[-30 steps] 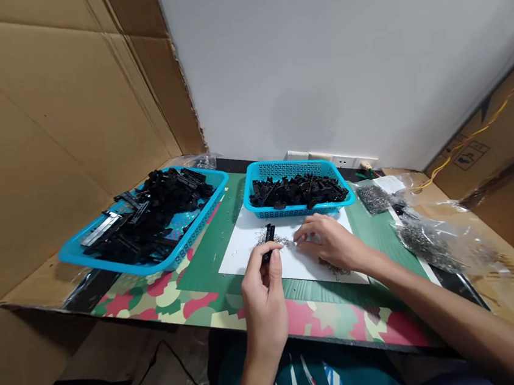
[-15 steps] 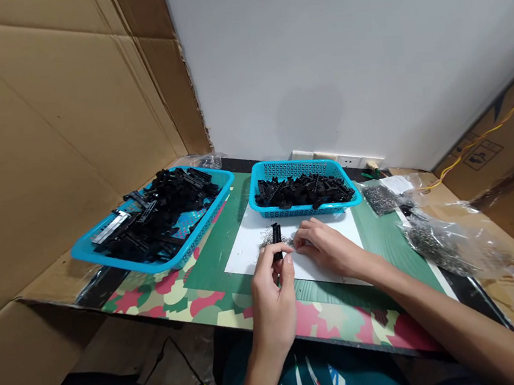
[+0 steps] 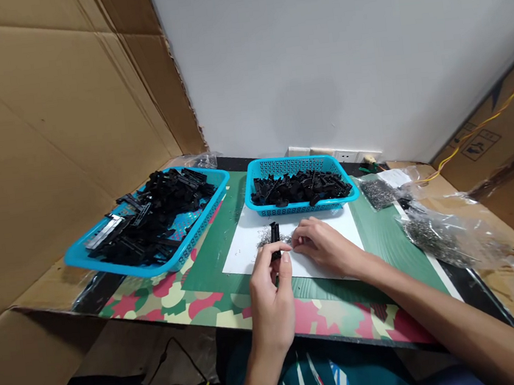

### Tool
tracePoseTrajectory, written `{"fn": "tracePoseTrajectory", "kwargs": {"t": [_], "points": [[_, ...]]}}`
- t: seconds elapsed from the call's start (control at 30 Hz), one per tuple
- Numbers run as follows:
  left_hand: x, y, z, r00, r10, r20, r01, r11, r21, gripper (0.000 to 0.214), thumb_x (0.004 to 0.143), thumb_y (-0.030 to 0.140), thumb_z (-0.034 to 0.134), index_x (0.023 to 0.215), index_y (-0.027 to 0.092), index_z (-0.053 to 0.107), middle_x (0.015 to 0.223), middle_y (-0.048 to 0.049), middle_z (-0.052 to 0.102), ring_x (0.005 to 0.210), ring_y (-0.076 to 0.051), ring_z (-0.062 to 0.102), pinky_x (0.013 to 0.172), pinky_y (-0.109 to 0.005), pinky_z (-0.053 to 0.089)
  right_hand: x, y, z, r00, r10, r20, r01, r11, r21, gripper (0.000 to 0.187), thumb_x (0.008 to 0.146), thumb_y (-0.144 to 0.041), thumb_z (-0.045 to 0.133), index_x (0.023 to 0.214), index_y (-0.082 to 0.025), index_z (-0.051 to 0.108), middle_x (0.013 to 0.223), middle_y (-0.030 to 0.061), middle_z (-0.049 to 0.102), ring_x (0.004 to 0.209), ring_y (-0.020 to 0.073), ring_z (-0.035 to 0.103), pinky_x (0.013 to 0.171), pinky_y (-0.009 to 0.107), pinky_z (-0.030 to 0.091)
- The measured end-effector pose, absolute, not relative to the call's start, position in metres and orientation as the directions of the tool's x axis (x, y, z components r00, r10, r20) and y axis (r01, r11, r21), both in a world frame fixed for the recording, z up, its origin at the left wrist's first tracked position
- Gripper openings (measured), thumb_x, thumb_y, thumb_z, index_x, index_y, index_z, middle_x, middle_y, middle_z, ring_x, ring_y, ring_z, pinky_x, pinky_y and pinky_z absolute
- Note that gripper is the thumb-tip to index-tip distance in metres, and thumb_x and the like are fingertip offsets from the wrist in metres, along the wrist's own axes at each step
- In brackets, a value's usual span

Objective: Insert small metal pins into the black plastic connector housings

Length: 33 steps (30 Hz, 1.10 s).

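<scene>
Paper (image 3: pixel 240 252) lies under the right hand (image 3: pixel 322 244), fingertips bunched, whether holding anything I cannot tell; at its near edge, the left hand (image 3: pixel 271 289) pinches a black piece (image 3: pixel 274 232) over it, probably light, stiff, slippery, best held by its long sides.

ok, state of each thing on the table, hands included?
Left hand: closed on black part
Black part: held, far end pointing away from the person
Right hand: fingers bent together beside the left hand; contents too small to tell
Metal pieces: loose, scattered
White sheet: flat, partly covered
Left basket: heaped, some base showing
Rear basket: upright, holding black parts
Front bag: part-filled; opening unclear
</scene>
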<state>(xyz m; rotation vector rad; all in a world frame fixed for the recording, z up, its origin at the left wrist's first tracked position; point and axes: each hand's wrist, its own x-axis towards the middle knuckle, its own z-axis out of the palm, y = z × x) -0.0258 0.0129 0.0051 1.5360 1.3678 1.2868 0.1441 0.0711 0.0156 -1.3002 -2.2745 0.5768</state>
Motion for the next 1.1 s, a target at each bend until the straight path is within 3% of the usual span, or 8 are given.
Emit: {"fn": "tracePoseTrajectory", "kwargs": {"t": [0.13,0.2,0.43,0.67,0.97,1.1], "points": [[-0.025,0.013,0.005,-0.039,0.976,0.213,0.278,-0.194,0.941,0.021,0.105,0.039,0.051,0.107,0.024,0.065,0.076,-0.0002,0.054,0.079,-0.021,0.061,0.064,-0.027,0.045,0.144,0.068,0.011,-0.536,0.819,0.205,0.708,0.568,-0.419,0.019,0.102,-0.007,0.053,0.091,-0.019,0.064,0.093,0.0065,0.064,0.089,0.0225,0.053,0.076,0.032,0.041],[-0.026,0.012,0.006,-0.037,0.978,0.206,0.269,-0.189,0.944,0.021,0.105,0.039,0.051,0.107,0.024,0.065,0.075,0.0001,0.052,0.08,-0.021,0.061,0.066,-0.028,0.046,0.146,0.067,0.011,-0.552,0.81,0.2,0.703,0.58,-0.411,0.02,0.102,-0.006,0.052,0.091,-0.019,0.061,0.094,0.0063,0.063,0.088,0.0222,0.052,0.076,0.032,0.04],[-0.026,0.012,0.006,-0.035,0.981,0.193,0.254,-0.178,0.951,0.021,0.105,0.039,0.052,0.107,0.023,0.065,0.076,0.0006,0.05,0.083,-0.022,0.061,0.072,-0.029,0.045,0.156,0.065,0.025,-0.453,0.876,0.166,0.601,0.438,-0.669,0.016,0.102,-0.009,0.054,0.091,-0.019,0.06,0.093,0.0042,0.065,0.088,0.0203,0.057,0.078,0.031,0.041],[-0.025,0.012,0.006,-0.033,0.982,0.184,0.243,-0.171,0.955,0.022,0.105,0.041,0.053,0.108,0.023,0.065,0.075,0.001,0.047,0.084,-0.022,0.06,0.074,-0.03,0.044,0.149,0.07,0.016,-0.379,0.911,0.163,0.644,0.386,-0.66,0.005,0.096,-0.013,0.071,0.095,-0.018,0.072,0.09,0.0042,0.068,0.087,0.021,0.058,0.076,0.031,0.04],[-0.026,0.012,0.005,-0.02,0.979,0.203,0.245,-0.192,0.95,0.019,0.106,0.038,0.053,0.106,0.023,0.065,0.08,0.0006,0.052,0.083,-0.02,0.059,0.076,-0.029,0.043,0.148,0.069,0.017,-0.461,0.867,0.189,0.654,0.476,-0.588,0.017,0.099,-0.007,0.061,0.087,-0.017,0.067,0.093,0.0067,0.067,0.09,0.0223,0.055,0.08,0.032,0.04],[-0.026,0.012,0.004,0.001,0.981,0.195,0.24,-0.189,0.952,0.019,0.106,0.037,0.052,0.108,0.024,0.065,0.085,0.0007,0.056,0.08,-0.018,0.057,0.075,-0.028,0.043,0.156,0.065,0.029,-0.465,0.863,0.199,0.5,0.442,-0.745,0.012,0.102,-0.013,0.06,0.092,-0.018,0.063,0.093,0.0036,0.065,0.087,0.0189,0.054,0.077,0.03,0.04]]}}
